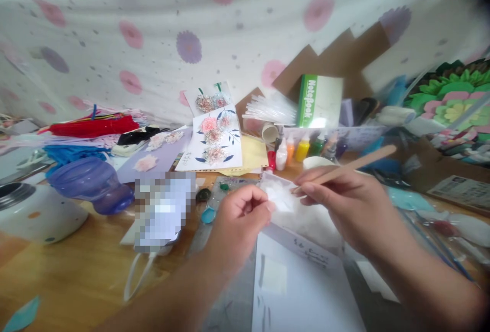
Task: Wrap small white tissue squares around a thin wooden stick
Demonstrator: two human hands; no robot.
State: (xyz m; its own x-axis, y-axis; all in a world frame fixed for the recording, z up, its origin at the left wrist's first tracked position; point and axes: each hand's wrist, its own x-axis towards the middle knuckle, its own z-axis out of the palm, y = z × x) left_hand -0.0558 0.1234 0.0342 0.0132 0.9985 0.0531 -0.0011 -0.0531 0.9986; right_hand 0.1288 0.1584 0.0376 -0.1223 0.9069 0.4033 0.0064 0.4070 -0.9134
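My left hand (239, 219) is closed in a pinch on a small piece of white tissue (278, 197) held over the table. My right hand (340, 204) grips a flat wooden stick (350, 165) that slants up to the right, its near tip touching the tissue. Below both hands lies a white paper sheet (298, 291) with faint writing. Behind the tissue sits more crumpled white material (310, 219).
A flower card (214, 140) and small paint bottles (293, 150) stand at the back, beside a green-edged notebook box (317, 99). At left are a purple lid (92, 181), a white jar (36, 214) and red pipe cleaners (92, 126). Paper flowers (451, 99) fill the right.
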